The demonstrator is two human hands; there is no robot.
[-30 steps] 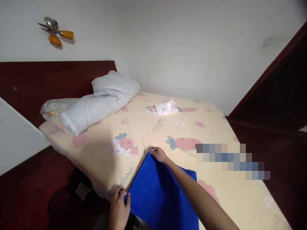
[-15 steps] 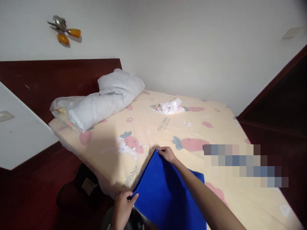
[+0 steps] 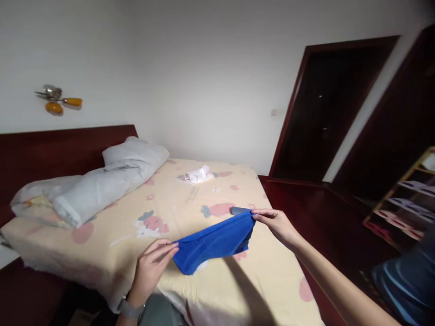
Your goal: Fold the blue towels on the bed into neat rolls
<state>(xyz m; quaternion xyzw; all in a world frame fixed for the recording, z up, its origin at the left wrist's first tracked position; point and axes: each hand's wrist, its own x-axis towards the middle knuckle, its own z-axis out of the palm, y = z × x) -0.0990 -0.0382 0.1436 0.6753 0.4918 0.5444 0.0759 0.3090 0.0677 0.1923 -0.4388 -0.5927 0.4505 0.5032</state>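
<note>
A blue cloth [image 3: 214,242] is stretched above the bed between my two hands, its lower part hanging down. My left hand [image 3: 152,262], with a watch on the wrist, pinches its left corner. The upper right corner is pinched by my right hand [image 3: 273,222]. Below the cloth lies a cream bedsheet [image 3: 272,280] with carrot and rabbit prints. A grey-blue object [image 3: 238,210] shows just behind the cloth near my right fingers; what it is cannot be made out.
Grey bedding [image 3: 112,176] lies by the dark red headboard [image 3: 68,149]. A crumpled white plastic bag [image 3: 199,174] rests farther back on the bed. At the right are a dark door [image 3: 326,108], a shoe rack [image 3: 404,203] and blurred dark blue fabric [image 3: 408,276].
The view has turned right, bringing the door and shoe rack in. Both hands have lifted the cloth off the bed, and its top edge now runs sideways between them.
</note>
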